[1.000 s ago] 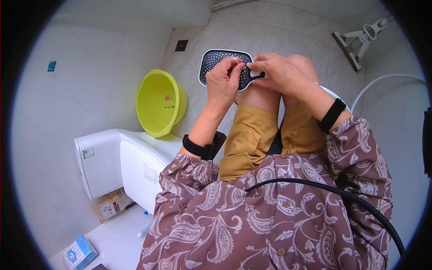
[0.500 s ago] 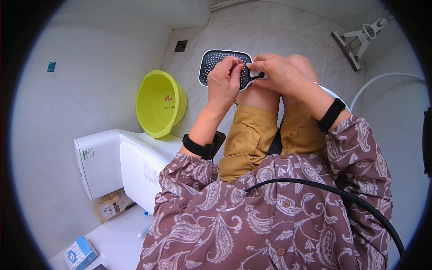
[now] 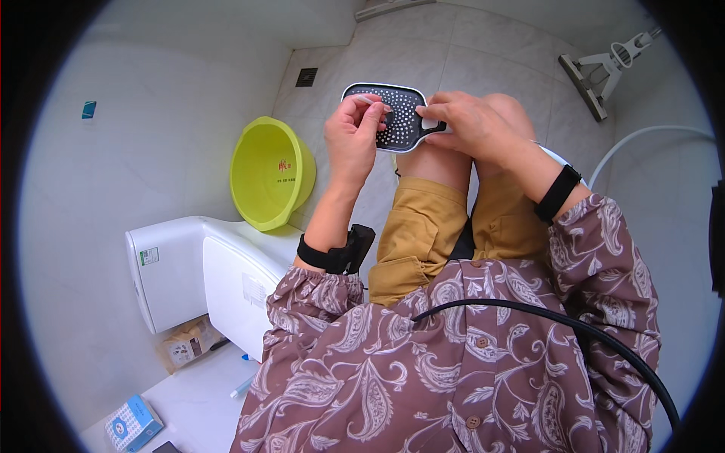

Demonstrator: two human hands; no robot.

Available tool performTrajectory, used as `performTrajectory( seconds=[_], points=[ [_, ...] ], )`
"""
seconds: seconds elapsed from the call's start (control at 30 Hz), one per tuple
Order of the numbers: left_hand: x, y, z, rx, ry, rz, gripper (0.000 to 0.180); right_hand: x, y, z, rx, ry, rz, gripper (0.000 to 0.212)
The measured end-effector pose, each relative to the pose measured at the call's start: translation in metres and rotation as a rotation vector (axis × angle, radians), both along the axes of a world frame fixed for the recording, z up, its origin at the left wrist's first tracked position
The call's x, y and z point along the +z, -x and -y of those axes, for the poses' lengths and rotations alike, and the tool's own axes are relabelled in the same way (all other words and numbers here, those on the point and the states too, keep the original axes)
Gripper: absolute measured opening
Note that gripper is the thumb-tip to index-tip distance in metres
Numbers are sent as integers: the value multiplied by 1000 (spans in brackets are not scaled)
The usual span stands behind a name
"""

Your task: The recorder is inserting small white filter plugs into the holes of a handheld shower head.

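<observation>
A rectangular shower head (image 3: 405, 113) lies level above my knees, its dark face dotted with pale nozzles and edged in white. My right hand (image 3: 472, 128) is closed round its handle, with the thumb along the black neck. Over the left part of the nozzle face is my left hand (image 3: 353, 140), thumb and forefinger pinched together. A thin whitish thing (image 3: 368, 99) shows at those fingers, too small to name. Part of the nozzle face is hidden behind the left fingers.
A lime-green basin (image 3: 260, 174) leans on its side beside the white toilet (image 3: 174, 257). A floor drain (image 3: 306, 77) lies beyond. At the far right stands a mop (image 3: 596, 72), near a pale hose (image 3: 642, 136). A blue-and-white box (image 3: 134, 424) sits at lower left.
My left hand has shifted left across the nozzle face, uncovering more nozzles near the neck. The shower head has moved slightly right; my right hand keeps its hold.
</observation>
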State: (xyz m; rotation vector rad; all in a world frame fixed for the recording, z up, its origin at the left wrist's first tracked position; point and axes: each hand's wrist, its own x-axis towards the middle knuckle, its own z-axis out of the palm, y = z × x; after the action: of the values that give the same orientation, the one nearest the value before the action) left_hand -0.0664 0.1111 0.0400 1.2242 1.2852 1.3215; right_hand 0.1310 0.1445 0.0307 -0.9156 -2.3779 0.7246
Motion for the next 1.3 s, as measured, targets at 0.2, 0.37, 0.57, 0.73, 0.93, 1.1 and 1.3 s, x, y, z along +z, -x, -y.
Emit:
performTrajectory(
  seconds=[0.2, 0.37, 0.57, 0.73, 0.93, 1.1, 1.3],
  points=[
    [0, -2, 1, -15, 18, -24, 10, 1, 0, -1, 2, 7, 13, 37],
    [1, -3, 0, -25, 14, -13, 10, 0, 0, 0, 5, -10, 10, 37],
    [-1, -3, -3, -57, 8, -39, 8, -1, -1, -1, 8, -20, -6, 37],
    [0, -3, -1, -90, 26, -229, 9, 3, 0, 0, 14, -7, -9, 37],
    [-3, -5, -3, -62, 28, -271, 7, -1, -1, -1, 14, -23, -6, 37],
    [-4, -7, -3, -55, -27, -399, 7, -4, -1, -1, 7, -32, -6, 37],
    [-7, -8, -4, -18, -71, -437, 7, -1, 2, 0, 10, -19, 2, 36]
  ],
)
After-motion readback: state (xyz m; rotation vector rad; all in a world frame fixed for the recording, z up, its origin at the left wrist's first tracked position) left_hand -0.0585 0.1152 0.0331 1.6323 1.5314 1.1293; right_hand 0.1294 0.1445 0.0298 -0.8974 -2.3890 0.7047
